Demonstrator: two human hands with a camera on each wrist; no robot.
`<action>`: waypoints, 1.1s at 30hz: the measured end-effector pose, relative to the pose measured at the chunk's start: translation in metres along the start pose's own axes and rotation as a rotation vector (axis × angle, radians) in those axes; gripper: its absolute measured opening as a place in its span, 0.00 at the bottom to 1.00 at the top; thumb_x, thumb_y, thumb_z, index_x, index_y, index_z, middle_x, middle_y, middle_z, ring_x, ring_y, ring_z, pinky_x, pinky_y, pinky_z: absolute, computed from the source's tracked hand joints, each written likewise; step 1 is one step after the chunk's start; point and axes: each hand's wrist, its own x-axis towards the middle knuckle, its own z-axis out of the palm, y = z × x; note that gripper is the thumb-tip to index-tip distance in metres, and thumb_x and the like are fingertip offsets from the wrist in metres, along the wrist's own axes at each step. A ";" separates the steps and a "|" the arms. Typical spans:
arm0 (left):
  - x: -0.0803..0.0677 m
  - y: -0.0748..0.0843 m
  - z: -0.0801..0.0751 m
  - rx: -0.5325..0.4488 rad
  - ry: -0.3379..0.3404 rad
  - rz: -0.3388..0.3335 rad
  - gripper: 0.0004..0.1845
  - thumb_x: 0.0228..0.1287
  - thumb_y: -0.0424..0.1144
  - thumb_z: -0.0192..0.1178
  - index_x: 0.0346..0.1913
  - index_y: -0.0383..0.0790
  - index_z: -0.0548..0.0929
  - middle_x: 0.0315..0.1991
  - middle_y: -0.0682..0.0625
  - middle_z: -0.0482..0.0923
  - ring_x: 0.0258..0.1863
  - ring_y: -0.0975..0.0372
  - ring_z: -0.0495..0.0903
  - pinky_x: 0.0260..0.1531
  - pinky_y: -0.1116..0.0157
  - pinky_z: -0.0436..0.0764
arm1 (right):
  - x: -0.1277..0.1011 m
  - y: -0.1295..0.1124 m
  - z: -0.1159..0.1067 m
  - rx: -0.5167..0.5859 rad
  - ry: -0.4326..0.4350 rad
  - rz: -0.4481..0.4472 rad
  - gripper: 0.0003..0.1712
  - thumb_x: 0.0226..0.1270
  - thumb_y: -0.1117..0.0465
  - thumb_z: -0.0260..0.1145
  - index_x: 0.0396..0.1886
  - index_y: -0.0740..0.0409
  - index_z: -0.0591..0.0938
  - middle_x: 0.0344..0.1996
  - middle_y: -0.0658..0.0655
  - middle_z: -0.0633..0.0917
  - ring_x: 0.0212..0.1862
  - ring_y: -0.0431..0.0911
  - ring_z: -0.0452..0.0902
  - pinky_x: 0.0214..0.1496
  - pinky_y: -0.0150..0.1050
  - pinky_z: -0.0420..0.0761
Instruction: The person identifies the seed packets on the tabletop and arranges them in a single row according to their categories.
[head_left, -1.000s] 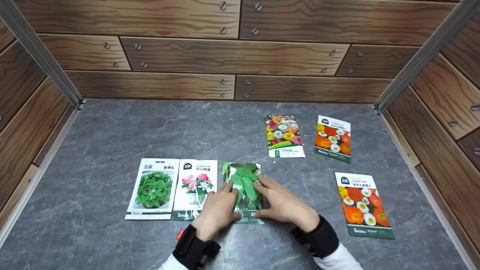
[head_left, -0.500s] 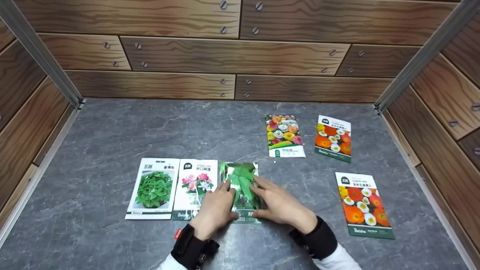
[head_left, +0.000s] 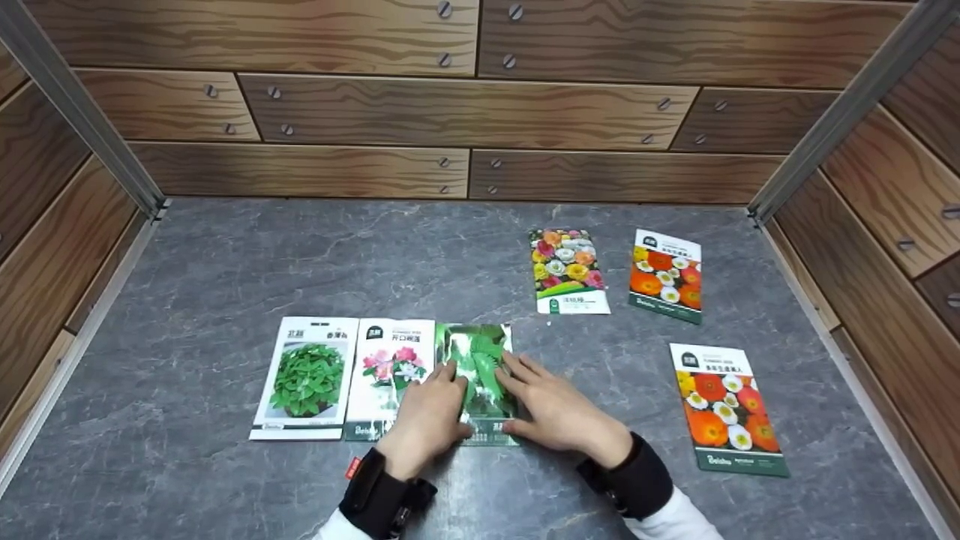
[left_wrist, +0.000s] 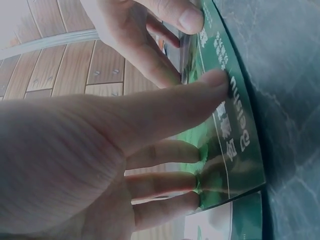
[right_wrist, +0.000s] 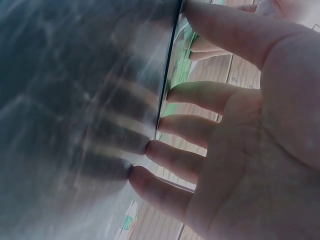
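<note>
1. Green leaf seed packet (head_left: 480,379) lies flat on the grey table (head_left: 225,255), just right of the pink flower packet (head_left: 391,375).
2. Left hand (head_left: 427,420) presses its left edge, fingers straight.
3. Right hand (head_left: 551,409) presses its right edge, fingers spread flat.

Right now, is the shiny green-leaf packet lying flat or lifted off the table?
Flat. The green-leaf packet lies on the table, both hands pressing it.
</note>
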 end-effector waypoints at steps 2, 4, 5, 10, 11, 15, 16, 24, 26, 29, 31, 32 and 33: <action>0.000 0.000 0.000 -0.001 0.002 0.000 0.35 0.53 0.48 0.81 0.62 0.35 0.83 0.75 0.35 0.73 0.73 0.43 0.76 0.65 0.40 0.82 | 0.000 0.000 0.000 -0.001 -0.002 0.002 0.45 0.73 0.48 0.71 0.81 0.61 0.65 0.86 0.64 0.56 0.85 0.67 0.52 0.83 0.68 0.62; 0.000 -0.001 0.000 -0.013 0.006 0.001 0.35 0.53 0.48 0.81 0.62 0.35 0.83 0.75 0.35 0.73 0.73 0.43 0.76 0.65 0.40 0.82 | 0.000 0.000 0.000 0.000 -0.003 0.006 0.45 0.73 0.47 0.70 0.81 0.60 0.65 0.86 0.63 0.56 0.85 0.67 0.51 0.83 0.69 0.62; 0.001 -0.001 0.000 -0.019 0.009 0.004 0.35 0.53 0.47 0.81 0.62 0.35 0.83 0.75 0.35 0.73 0.73 0.43 0.77 0.65 0.40 0.83 | 0.000 0.000 0.000 0.001 -0.004 0.009 0.45 0.73 0.47 0.70 0.81 0.60 0.65 0.86 0.63 0.56 0.85 0.67 0.51 0.83 0.69 0.62; 0.001 -0.002 0.000 -0.033 0.012 0.007 0.34 0.53 0.46 0.81 0.62 0.35 0.83 0.75 0.35 0.73 0.73 0.43 0.76 0.64 0.41 0.83 | 0.001 0.000 0.001 -0.001 -0.002 0.011 0.45 0.73 0.46 0.70 0.82 0.60 0.65 0.86 0.63 0.56 0.85 0.67 0.51 0.83 0.69 0.61; 0.001 -0.002 0.000 -0.035 0.010 0.006 0.34 0.53 0.46 0.81 0.62 0.35 0.83 0.75 0.35 0.73 0.73 0.43 0.76 0.65 0.41 0.82 | 0.001 0.000 0.001 -0.003 -0.001 0.010 0.45 0.73 0.46 0.70 0.82 0.60 0.65 0.86 0.63 0.56 0.85 0.67 0.51 0.83 0.69 0.62; 0.002 -0.003 -0.001 -0.041 -0.002 0.000 0.36 0.54 0.47 0.80 0.64 0.35 0.82 0.76 0.36 0.72 0.74 0.43 0.75 0.66 0.40 0.82 | 0.001 0.001 0.001 -0.005 -0.002 0.009 0.45 0.74 0.47 0.70 0.82 0.59 0.64 0.86 0.63 0.56 0.85 0.67 0.51 0.83 0.69 0.62; 0.002 -0.003 -0.001 -0.043 -0.003 -0.001 0.35 0.55 0.47 0.80 0.64 0.35 0.82 0.76 0.36 0.72 0.74 0.43 0.75 0.66 0.40 0.82 | 0.001 0.000 0.001 -0.004 -0.003 0.008 0.45 0.74 0.47 0.69 0.82 0.60 0.64 0.86 0.63 0.56 0.85 0.67 0.51 0.83 0.69 0.62; 0.001 -0.004 -0.001 -0.033 0.006 0.010 0.33 0.54 0.46 0.80 0.61 0.36 0.83 0.76 0.35 0.71 0.74 0.42 0.75 0.64 0.40 0.83 | 0.001 0.000 0.000 -0.010 -0.006 0.003 0.45 0.75 0.47 0.69 0.82 0.60 0.64 0.86 0.63 0.55 0.86 0.67 0.51 0.83 0.67 0.62; 0.001 -0.004 -0.001 -0.027 0.008 0.010 0.33 0.54 0.47 0.80 0.62 0.36 0.83 0.76 0.36 0.71 0.74 0.42 0.75 0.64 0.40 0.83 | 0.001 0.000 0.000 -0.010 -0.008 0.004 0.45 0.75 0.47 0.69 0.82 0.60 0.63 0.86 0.63 0.55 0.86 0.66 0.51 0.83 0.68 0.62; 0.001 -0.004 -0.001 -0.035 0.004 0.012 0.34 0.54 0.47 0.80 0.62 0.36 0.83 0.77 0.36 0.71 0.74 0.42 0.75 0.64 0.40 0.83 | 0.000 0.000 0.000 -0.008 -0.013 0.002 0.45 0.75 0.47 0.68 0.82 0.60 0.63 0.86 0.63 0.55 0.86 0.66 0.51 0.83 0.67 0.61; 0.000 -0.005 -0.002 -0.066 0.001 0.015 0.35 0.56 0.46 0.79 0.64 0.35 0.82 0.77 0.35 0.70 0.74 0.42 0.74 0.66 0.39 0.81 | 0.000 0.001 -0.001 0.003 -0.008 -0.002 0.44 0.75 0.46 0.68 0.82 0.59 0.63 0.86 0.63 0.55 0.86 0.66 0.52 0.84 0.67 0.61; 0.000 -0.006 -0.002 -0.090 0.005 0.018 0.35 0.56 0.46 0.79 0.65 0.34 0.82 0.77 0.34 0.70 0.74 0.41 0.74 0.66 0.38 0.81 | 0.000 0.001 -0.002 0.015 0.002 -0.003 0.44 0.75 0.46 0.68 0.82 0.59 0.64 0.86 0.64 0.56 0.85 0.66 0.52 0.84 0.67 0.61; 0.000 -0.007 -0.003 -0.116 0.011 0.021 0.35 0.58 0.46 0.78 0.66 0.34 0.81 0.77 0.33 0.69 0.74 0.40 0.74 0.67 0.38 0.80 | 0.000 0.002 -0.003 0.029 0.018 -0.003 0.44 0.75 0.47 0.68 0.82 0.59 0.64 0.85 0.65 0.57 0.85 0.66 0.54 0.84 0.67 0.62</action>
